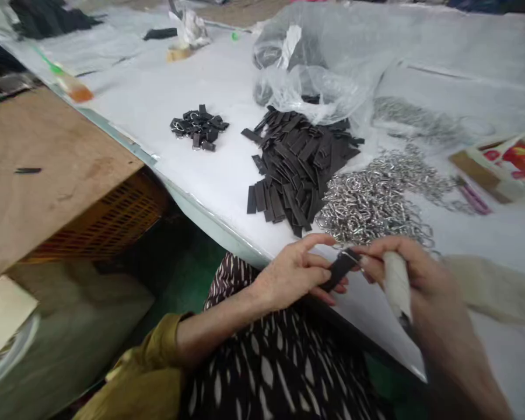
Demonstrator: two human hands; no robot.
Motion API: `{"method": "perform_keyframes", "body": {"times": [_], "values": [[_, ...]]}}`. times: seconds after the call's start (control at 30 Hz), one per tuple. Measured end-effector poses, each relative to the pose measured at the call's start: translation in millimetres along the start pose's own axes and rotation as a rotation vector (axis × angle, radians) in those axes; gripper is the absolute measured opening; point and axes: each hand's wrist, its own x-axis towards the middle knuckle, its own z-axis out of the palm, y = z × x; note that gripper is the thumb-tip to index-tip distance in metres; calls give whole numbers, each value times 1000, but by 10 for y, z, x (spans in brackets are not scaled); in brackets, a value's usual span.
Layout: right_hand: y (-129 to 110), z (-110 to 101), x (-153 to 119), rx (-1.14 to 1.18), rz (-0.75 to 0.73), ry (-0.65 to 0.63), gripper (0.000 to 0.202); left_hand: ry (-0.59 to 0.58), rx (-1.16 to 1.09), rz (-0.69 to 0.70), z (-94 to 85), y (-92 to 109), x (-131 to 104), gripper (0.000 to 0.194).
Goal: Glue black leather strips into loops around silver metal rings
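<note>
The surface (219, 70) bears a pile of strips (300, 166); rings (371, 204) spread right of the pile. Nearer than the pile, the left grip (291, 271) and right grip (424, 286) sit close: the right clasps a tool (396, 280), the left pinches 1 strip (342, 268).

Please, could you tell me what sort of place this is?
Probably a workshop for small handwork: a pile of dark strips, a heap of metal rings and a cluster of dark pieces with rings share one table.

The tabletop (219, 184) looks bright, the floor (181, 280) dim
</note>
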Motion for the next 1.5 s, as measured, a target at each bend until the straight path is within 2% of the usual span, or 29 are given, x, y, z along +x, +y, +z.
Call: {"method": "perform_keyframes", "body": {"times": [0.07,0.17,0.3,0.37,0.47,0.53,0.63,0.73,0.83,0.93,1.03,1.17,1.23,1.33,1.5], "values": [[-8,20,17,-8,-23,-17,16,6,15,27,6,-5,-18,56],[-52,36,-2,1,-23,21,18,17,13,42,16,-15,-38,54],[-132,53,-125,-57,-55,248,15,46,-69,3,30,-7,-58,41],[-119,72,-191,-85,-192,266,11,69,-142,-4,39,7,-66,36],[-14,116,-231,-138,-529,40,15,127,-221,39,58,18,-70,34],[70,157,-212,-277,-724,-26,18,163,-255,61,70,12,-67,34],[141,222,-158,-429,-870,46,20,197,-296,55,74,-6,-56,33],[144,257,-126,-415,-921,85,22,211,-340,33,54,-13,-46,34],[133,266,-142,-351,-916,105,23,197,-385,6,32,-13,-35,27],[123,288,-183,-233,-829,87,23,221,-403,10,32,-32,-16,23],[77,335,-214,-92,-663,88,20,275,-387,66,56,-65,6,22],[-45,381,-221,-84,-407,272,16,301,-283,186,95,-100,5,16],[-97,380,-215,-92,-273,313,15,298,-237,213,110,-107,-15,14],[-133,359,-199,-81,-134,288,16,309,-165,232,123,-112,-59,13],[-124,330,-171,-87,-80,256,17,262,-91,287,126,-149,-106,18]]}}
